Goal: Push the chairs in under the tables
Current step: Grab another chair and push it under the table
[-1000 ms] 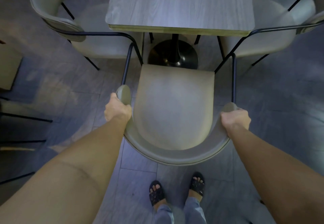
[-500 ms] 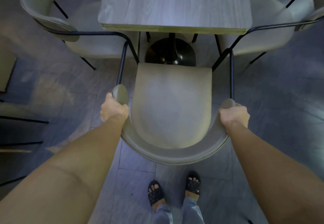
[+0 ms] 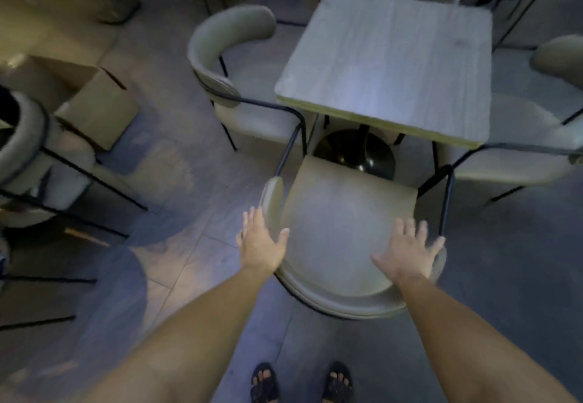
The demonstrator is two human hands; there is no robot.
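Hands open above the near chair, at the table's near edge.

Near chair [image 3: 340, 235]: front of seat just short of the table [image 3: 388, 65] edge, backrest toward the person, so the push runs from backrest toward table. Left hand [image 3: 262, 241] flat, fingers spread, over the left backrest end; right hand [image 3: 408, 252] likewise over the right end, blurred. Neither holds anything. Both sit about equally near. Side chair [image 3: 239, 84] left of the table looks partly tucked.

No text, label, brand, number or sign can be read anywhere here.
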